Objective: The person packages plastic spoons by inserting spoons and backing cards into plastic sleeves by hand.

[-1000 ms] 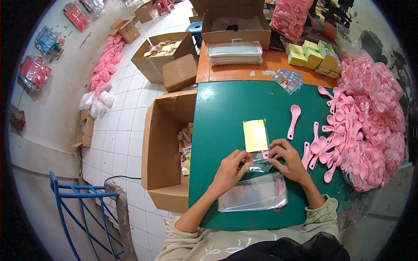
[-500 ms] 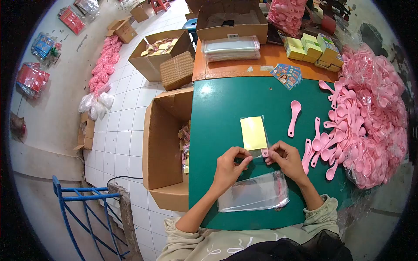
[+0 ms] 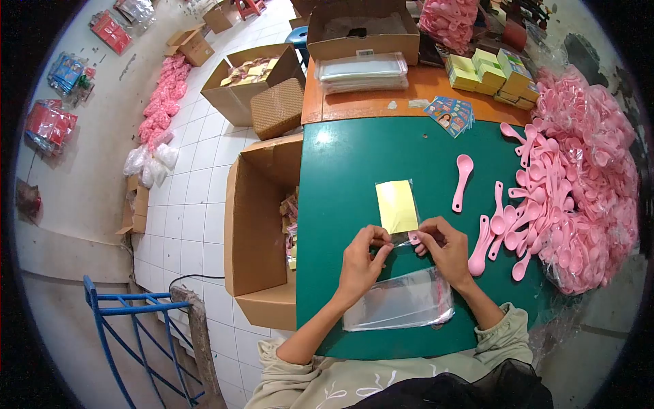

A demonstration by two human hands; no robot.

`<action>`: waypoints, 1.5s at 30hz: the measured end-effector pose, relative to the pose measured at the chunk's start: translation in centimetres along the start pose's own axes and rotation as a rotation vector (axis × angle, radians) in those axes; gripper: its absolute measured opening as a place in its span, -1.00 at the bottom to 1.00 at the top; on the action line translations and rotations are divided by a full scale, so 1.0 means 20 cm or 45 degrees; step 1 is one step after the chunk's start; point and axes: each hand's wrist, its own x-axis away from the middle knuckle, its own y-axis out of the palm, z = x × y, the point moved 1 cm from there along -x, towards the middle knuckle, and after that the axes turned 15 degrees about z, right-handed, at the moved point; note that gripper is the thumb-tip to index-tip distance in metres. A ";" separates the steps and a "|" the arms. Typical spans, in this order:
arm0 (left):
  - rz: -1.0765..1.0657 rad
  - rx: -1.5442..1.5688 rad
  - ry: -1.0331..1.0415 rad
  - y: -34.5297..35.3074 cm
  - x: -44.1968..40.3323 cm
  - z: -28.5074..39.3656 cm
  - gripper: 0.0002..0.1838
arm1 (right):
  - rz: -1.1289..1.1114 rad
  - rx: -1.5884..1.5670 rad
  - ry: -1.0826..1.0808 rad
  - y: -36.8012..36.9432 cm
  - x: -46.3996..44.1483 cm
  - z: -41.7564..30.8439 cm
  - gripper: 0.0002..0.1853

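A clear plastic bag [image 3: 400, 240] with a yellow card [image 3: 397, 206] inside lies on the green table, its lower end toward me. The fingers of my left hand [image 3: 363, 260] pinch its left corner. On the opposite corner, my right hand [image 3: 446, 249] has its fingertips closed, beside a pink handle end [image 3: 413, 237] that shows below the card. Whatever else is in the bag is hidden. Just below my hands is a stack of clear plastic bags [image 3: 402, 303]. One pink spoon [image 3: 463, 178] lies apart, beyond my right hand.
Loose pink spoons [image 3: 528, 218] and big bags of them [image 3: 589, 170] fill the right side. Blue picture cards [image 3: 449, 116], yellow card stacks [image 3: 477, 73] and more clear bags [image 3: 361, 70] are at the back. An open cardboard box [image 3: 255, 225] stands left of the table [image 3: 340, 163].
Both hands stay at the bag's lower end, with only slight finger movement. The view has shifted very slightly; nothing else has visibly moved.
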 end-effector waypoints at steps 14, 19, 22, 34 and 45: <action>-0.013 -0.115 0.163 0.00 0.00 -0.02 -0.68 | -0.005 0.214 -0.160 0.00 0.00 -0.02 -0.68; -0.021 -0.134 0.160 -0.02 0.00 0.01 -0.52 | -0.071 0.238 -0.135 0.00 -0.02 0.01 -0.63; 0.008 -0.113 0.160 -0.03 -0.01 -0.04 -0.46 | -0.053 0.200 -0.164 -0.01 -0.02 0.02 -0.64; 0.023 -0.289 0.304 -0.07 -0.04 -0.01 -0.47 | -0.038 0.589 -0.515 0.01 -0.08 0.00 -0.58; -0.338 -0.609 0.647 0.05 0.10 0.15 -0.72 | 0.352 0.949 -0.573 -0.26 -0.23 0.05 -0.63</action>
